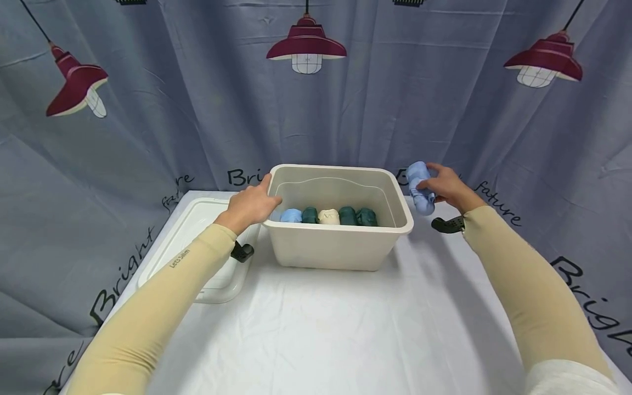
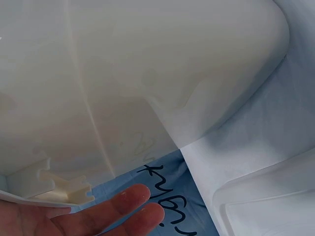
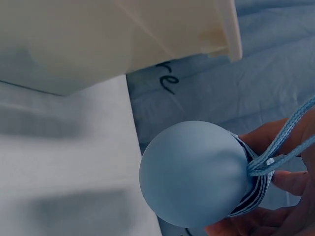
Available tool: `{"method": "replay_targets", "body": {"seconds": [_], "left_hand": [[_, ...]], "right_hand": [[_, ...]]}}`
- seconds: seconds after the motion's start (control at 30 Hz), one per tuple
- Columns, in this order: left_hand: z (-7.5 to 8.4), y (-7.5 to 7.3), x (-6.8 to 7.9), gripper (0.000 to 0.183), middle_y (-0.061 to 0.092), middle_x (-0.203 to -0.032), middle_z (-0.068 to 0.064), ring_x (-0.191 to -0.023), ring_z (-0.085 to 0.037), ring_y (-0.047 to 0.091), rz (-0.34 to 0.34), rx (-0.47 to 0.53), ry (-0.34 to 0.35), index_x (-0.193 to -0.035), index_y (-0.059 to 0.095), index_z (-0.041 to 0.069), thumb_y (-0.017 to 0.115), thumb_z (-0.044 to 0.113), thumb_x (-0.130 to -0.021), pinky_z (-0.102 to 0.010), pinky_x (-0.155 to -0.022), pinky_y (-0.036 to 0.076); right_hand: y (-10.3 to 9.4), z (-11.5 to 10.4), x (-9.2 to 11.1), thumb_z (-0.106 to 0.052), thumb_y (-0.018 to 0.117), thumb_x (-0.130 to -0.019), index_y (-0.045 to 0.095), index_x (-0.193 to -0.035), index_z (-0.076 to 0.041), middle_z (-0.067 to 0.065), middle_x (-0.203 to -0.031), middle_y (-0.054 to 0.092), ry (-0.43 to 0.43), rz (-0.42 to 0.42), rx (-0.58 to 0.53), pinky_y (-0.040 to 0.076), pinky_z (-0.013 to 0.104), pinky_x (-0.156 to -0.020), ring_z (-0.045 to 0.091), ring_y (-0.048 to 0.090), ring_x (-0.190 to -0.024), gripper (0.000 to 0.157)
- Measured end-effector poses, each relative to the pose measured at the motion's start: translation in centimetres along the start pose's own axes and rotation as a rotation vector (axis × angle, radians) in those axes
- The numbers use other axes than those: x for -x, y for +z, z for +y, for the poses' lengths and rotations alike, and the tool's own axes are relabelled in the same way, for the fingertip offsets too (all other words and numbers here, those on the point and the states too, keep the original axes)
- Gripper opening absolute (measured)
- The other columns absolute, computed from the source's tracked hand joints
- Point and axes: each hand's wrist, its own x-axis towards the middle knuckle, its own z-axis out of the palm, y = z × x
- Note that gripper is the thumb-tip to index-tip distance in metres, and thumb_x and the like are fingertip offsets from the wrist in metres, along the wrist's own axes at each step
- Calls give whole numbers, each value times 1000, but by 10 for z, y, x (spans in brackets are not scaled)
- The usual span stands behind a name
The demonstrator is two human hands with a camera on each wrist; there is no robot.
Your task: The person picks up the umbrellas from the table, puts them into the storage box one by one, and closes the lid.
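Observation:
A cream plastic storage bin [image 1: 336, 247] stands on the white table. At its left rim is my left hand [image 1: 250, 206], thumb over the inside and fingers outside the wall; two fingers [image 2: 130, 199] show below the rim in the left wrist view. My right hand [image 1: 446, 186] grips a light blue folded umbrella [image 1: 419, 186], raised just right of the bin. Its rounded end and blue cord strap [image 3: 290, 130] face the right wrist camera. Inside the bin stands a row of rolled bundles: a blue one [image 1: 291, 215], a cream one [image 1: 329, 216] and several dark green ones [image 1: 348, 216].
A white lid [image 1: 217, 291] lies on the table left of the bin, partly behind the left forearm. The white table [image 1: 336, 329] reaches toward me in front of the bin. A grey-blue curtain [image 1: 345, 115] printed with lamps and lettering hangs behind and at both sides.

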Motion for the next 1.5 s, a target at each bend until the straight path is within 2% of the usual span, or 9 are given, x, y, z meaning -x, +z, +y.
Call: {"method": "replay_targets", "body": {"seconds": [0.1, 0.3, 0.67, 0.87, 1.0, 1.1, 1.23, 1.37, 1.5], "left_hand": [[0, 0, 0, 80, 64, -129, -20, -98, -35, 67, 2, 3, 0, -164, 7, 21, 41, 50, -97, -48, -73, 47], [0, 0, 0, 81, 66, -126, -20, -97, -34, 67, 6, -1, 5, -164, 7, 20, 41, 50, -97, -48, -73, 47], [1, -1, -1, 80, 67, -120, -19, -95, -35, 67, 14, -1, 9, -164, 8, 20, 41, 49, -97, -48, -74, 47], [1, 1, 0, 81, 66, -126, -19, -94, -34, 67, -8, 2, -1, -164, 7, 20, 40, 51, -97, -45, -70, 47], [1, -1, 0, 81, 65, -129, -21, -95, -35, 68, -7, -6, 4, -164, 6, 19, 41, 51, -98, -45, -69, 47], [1, -2, -1, 82, 64, -130, -22, -96, -36, 68, 5, -7, 12, -164, 6, 19, 41, 52, -99, -47, -71, 48], [0, -2, -2, 82, 61, -136, -21, -103, -38, 67, -2, -4, 1, -164, 4, 19, 41, 52, -99, -49, -76, 48], [-1, 0, -3, 81, 62, -134, -21, -103, -37, 66, -20, -2, -3, -164, 4, 20, 41, 51, -99, -49, -76, 48], [-2, 2, -2, 81, 65, -127, -20, -95, -35, 67, -7, 1, -1, -164, 6, 21, 41, 51, -99, -47, -72, 47]], "right_hand": [[-2, -8, 6, -17, 61, -96, 6, -163, -8, 37, -156, 22, -16, 7, 14, 52, 52, -89, 47, 43, -126, 87], [-7, -26, 18, -17, 61, -96, 5, -163, -11, 37, -157, 21, -32, -6, 1, 43, 64, -101, 50, 39, -130, 88], [-9, -63, 41, -23, 64, -95, 6, -164, -18, 33, -159, 21, -53, -43, 65, 44, 63, -102, 47, 37, -134, 90], [0, -79, 54, -23, 64, -94, 10, -164, -18, 33, -156, 26, -84, -91, 97, 45, 61, -100, 44, 38, -132, 88], [5, -91, 59, -23, 64, -94, 13, -164, -18, 31, -159, 23, -117, -132, 124, 43, 64, -102, 45, 37, -134, 86], [9, -98, 61, -23, 63, -94, 15, -163, -18, 30, -160, 24, -139, -166, 131, 40, 67, -103, 46, 38, -136, 85], [18, -105, 62, -22, 65, -94, 18, -163, -18, 28, -158, 29, -154, -207, 134, 41, 65, -104, 44, 42, -135, 84], [28, -109, 63, -19, 65, -93, 21, -162, -17, 26, -159, 26, -149, -245, 126, 43, 63, -103, 43, 42, -134, 82], [37, -115, 61, -17, 65, -93, 25, -161, -17, 26, -160, 24, -154, -292, 118, 44, 63, -102, 43, 40, -133, 79]]}}
